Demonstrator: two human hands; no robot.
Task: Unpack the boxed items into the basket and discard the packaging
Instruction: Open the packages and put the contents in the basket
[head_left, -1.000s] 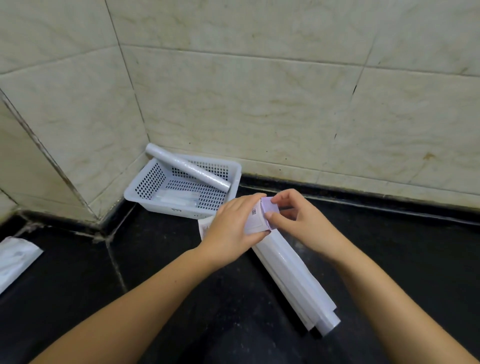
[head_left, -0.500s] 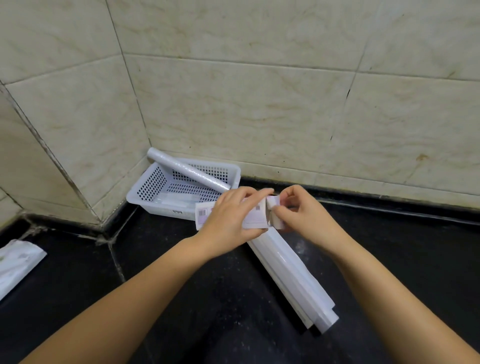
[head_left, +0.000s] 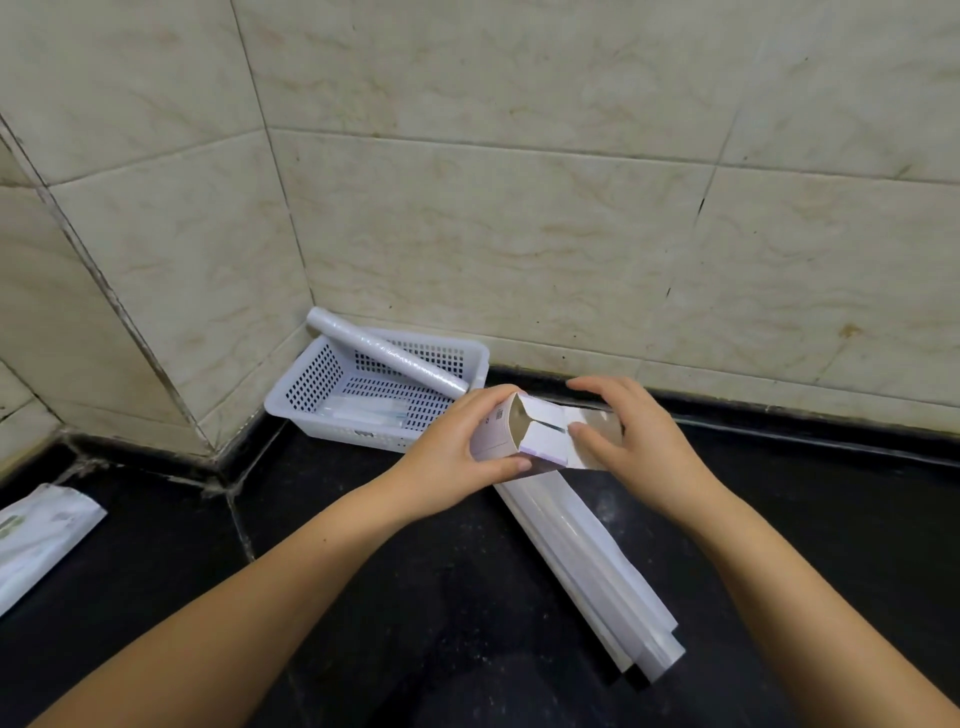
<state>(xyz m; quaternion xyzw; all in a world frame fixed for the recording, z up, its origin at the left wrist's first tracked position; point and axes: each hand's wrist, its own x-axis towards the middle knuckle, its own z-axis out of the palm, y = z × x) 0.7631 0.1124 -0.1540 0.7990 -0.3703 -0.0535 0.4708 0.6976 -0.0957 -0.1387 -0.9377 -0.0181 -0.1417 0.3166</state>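
Person is crouched at the corner of a black stone counter, both bare arms reaching in.

Left hand wraps a small white carton from the far side, fingers over the top and thumb along the lower edge, clamped on it. The carton is held in the air, just in front of the basket's near right corner. Its end faces the camera and is open: brown inner cardboard shows, flaps folded out, with a purple strip along the lower edge.

Right hand is on the opened flaps, thumb pressing the inner flap and fingers curled over the top edge, pinching the flap. Contents inside the carton: cannot tell, only a thin dark line shows in the opening.

White perforated basket sits tucked into the wall corner. A wrapped white roll lies diagonally across it, its upper end sticking out over the back left rim. Some clear-wrapped items lie flat on the basket floor, too blurred to identify.

Long white boxes lie stacked on the counter under the hands, running diagonally toward the near right.

A white pouch with green print lies on the counter at far left, well apart from everything else.

Cream marble tiles back the scene.
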